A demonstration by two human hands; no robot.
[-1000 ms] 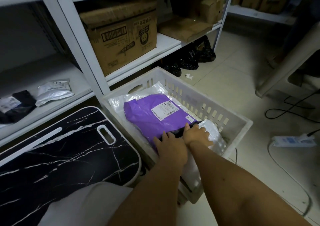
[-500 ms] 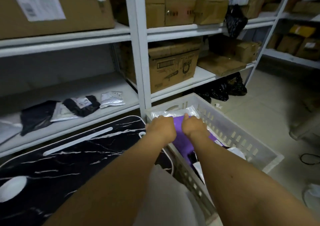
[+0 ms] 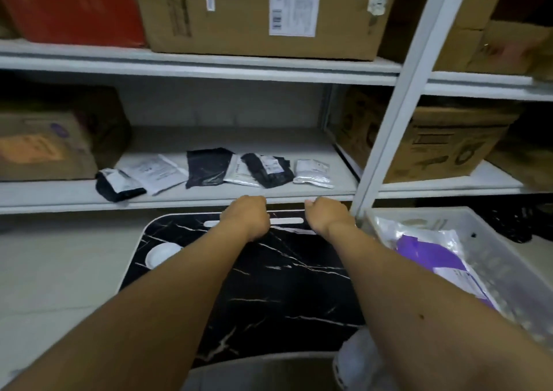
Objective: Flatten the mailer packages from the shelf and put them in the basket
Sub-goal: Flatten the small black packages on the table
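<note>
White slatted plastic basket [image 3: 490,241], right of worktop: holds flat purple mailer [image 3: 431,254] over a clear crinkled film bag, long axis running front to back. Shelf [image 3: 179,199]: row of six small mailer packages [image 3: 257,167], black and silver-white, lying flat. Black marble-patterned worktop [image 3: 269,271]. Left hand [image 3: 247,215] and right hand [image 3: 324,215]: loosely curled, holding nothing, beside shelf edge.

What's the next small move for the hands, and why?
Probably reach forward to a mailer on the shelf, likely the silver mailer nearest the right hand. Both the right and the left hand hold nothing and hover over the black tray, the purple mailer already lies in the basket, and several mailers remain unpicked.
</note>
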